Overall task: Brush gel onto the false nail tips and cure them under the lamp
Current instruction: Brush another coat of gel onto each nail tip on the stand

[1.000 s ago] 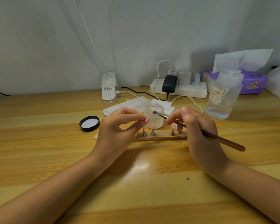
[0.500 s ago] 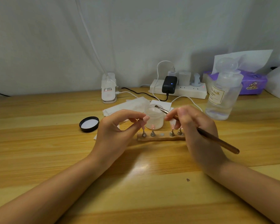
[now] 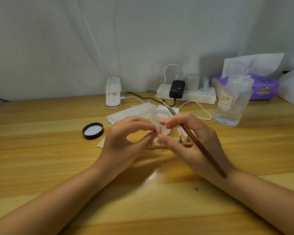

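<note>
Head view: nail tip pinched between left fingers, brush in right fingers.

I count two hands, one brush, one open jar, one black lid, four metal nail stands visible on one wooden strip, one clear bottle, one power strip and one purple tissue pack.
</note>
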A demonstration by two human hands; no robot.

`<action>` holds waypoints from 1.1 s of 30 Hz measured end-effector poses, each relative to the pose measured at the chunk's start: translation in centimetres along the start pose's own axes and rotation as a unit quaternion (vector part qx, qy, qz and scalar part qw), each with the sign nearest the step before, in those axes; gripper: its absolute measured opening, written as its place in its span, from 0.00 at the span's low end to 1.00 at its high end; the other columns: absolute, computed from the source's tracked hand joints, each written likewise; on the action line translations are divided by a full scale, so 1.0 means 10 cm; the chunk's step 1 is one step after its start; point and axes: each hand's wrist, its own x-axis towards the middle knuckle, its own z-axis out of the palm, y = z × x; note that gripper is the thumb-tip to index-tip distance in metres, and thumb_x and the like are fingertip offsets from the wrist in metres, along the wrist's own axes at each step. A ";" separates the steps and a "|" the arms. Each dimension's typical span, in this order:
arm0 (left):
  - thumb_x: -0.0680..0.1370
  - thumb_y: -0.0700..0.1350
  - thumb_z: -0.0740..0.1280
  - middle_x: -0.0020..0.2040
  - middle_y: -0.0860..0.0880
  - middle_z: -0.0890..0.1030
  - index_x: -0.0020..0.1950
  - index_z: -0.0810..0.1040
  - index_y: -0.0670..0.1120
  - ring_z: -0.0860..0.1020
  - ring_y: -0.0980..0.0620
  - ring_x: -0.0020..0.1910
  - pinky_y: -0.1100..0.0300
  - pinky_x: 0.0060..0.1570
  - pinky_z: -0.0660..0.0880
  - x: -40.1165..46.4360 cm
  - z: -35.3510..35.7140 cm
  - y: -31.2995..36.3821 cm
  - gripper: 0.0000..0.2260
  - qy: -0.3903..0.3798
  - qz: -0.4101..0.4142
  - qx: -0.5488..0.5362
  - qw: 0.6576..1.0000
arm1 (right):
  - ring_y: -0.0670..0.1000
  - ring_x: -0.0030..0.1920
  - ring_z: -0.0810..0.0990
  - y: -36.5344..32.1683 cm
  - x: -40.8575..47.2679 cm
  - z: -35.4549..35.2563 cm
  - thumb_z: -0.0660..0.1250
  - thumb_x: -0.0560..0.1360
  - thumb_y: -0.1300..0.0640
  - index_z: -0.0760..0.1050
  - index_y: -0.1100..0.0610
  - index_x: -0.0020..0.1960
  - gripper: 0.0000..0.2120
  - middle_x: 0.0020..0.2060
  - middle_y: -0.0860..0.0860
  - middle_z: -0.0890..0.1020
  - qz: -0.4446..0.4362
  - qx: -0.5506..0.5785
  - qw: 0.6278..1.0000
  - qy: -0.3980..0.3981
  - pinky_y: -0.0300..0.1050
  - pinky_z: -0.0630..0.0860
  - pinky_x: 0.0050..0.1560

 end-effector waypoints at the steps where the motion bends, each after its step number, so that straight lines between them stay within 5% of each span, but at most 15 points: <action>1: 0.69 0.41 0.73 0.44 0.53 0.82 0.48 0.80 0.48 0.80 0.55 0.44 0.50 0.45 0.77 0.00 0.00 0.00 0.09 -0.002 0.003 0.008 1.000 | 0.41 0.48 0.79 0.00 0.00 0.01 0.68 0.68 0.45 0.73 0.48 0.50 0.14 0.46 0.44 0.81 -0.012 -0.008 1.000 -0.011 0.48 0.76 0.49; 3: 0.69 0.44 0.72 0.43 0.56 0.83 0.48 0.81 0.50 0.80 0.56 0.45 0.44 0.44 0.75 -0.01 0.00 -0.01 0.08 -0.004 0.003 0.018 1.000 | 0.44 0.49 0.79 0.02 -0.01 0.02 0.72 0.67 0.48 0.74 0.51 0.51 0.16 0.46 0.47 0.82 -0.022 -0.023 0.999 -0.023 0.50 0.76 0.49; 6: 0.70 0.49 0.68 0.48 0.60 0.80 0.51 0.78 0.55 0.77 0.62 0.44 0.48 0.46 0.71 -0.02 0.01 -0.02 0.11 -0.011 0.002 0.052 0.999 | 0.42 0.46 0.77 0.05 0.00 0.02 0.72 0.67 0.52 0.76 0.55 0.50 0.14 0.43 0.43 0.79 -0.020 -0.035 0.999 -0.018 0.42 0.74 0.47; 11: 0.69 0.51 0.70 0.41 0.62 0.80 0.47 0.78 0.55 0.77 0.62 0.42 0.44 0.45 0.73 -0.02 0.01 0.02 0.08 -0.015 -0.011 0.032 0.999 | 0.39 0.45 0.76 0.06 0.00 0.01 0.68 0.69 0.50 0.75 0.57 0.49 0.13 0.42 0.37 0.74 -0.051 -0.041 0.998 -0.016 0.33 0.72 0.45; 17: 0.68 0.47 0.72 0.43 0.61 0.78 0.48 0.76 0.45 0.77 0.61 0.41 0.60 0.42 0.77 0.01 0.03 0.02 0.12 -0.015 -0.001 0.019 1.000 | 0.41 0.44 0.77 0.06 -0.01 0.02 0.69 0.69 0.50 0.76 0.57 0.48 0.12 0.41 0.43 0.78 -0.061 -0.042 0.997 -0.006 0.36 0.73 0.45; 27: 0.67 0.49 0.73 0.43 0.63 0.79 0.50 0.75 0.49 0.77 0.63 0.44 0.40 0.48 0.74 0.00 0.04 0.04 0.15 -0.026 -0.032 0.033 0.999 | 0.41 0.42 0.76 0.06 0.00 0.03 0.71 0.67 0.55 0.76 0.53 0.44 0.07 0.37 0.44 0.80 -0.029 -0.072 0.996 0.037 0.43 0.70 0.51; 30: 0.65 0.54 0.73 0.50 0.61 0.77 0.54 0.72 0.53 0.75 0.64 0.46 0.47 0.53 0.73 0.00 0.04 0.05 0.20 -0.024 -0.030 0.043 0.998 | 0.42 0.42 0.77 0.06 0.02 -0.01 0.70 0.68 0.54 0.74 0.49 0.43 0.06 0.38 0.43 0.79 0.012 -0.026 0.999 0.043 0.48 0.75 0.47; 33: 0.63 0.58 0.75 0.53 0.62 0.75 0.56 0.67 0.59 0.74 0.64 0.49 0.68 0.56 0.67 0.00 0.04 0.03 0.26 -0.029 -0.071 0.052 0.996 | 0.44 0.44 0.77 0.11 0.05 -0.09 0.72 0.69 0.56 0.73 0.48 0.44 0.09 0.39 0.41 0.79 0.031 -0.038 0.999 0.018 0.55 0.76 0.48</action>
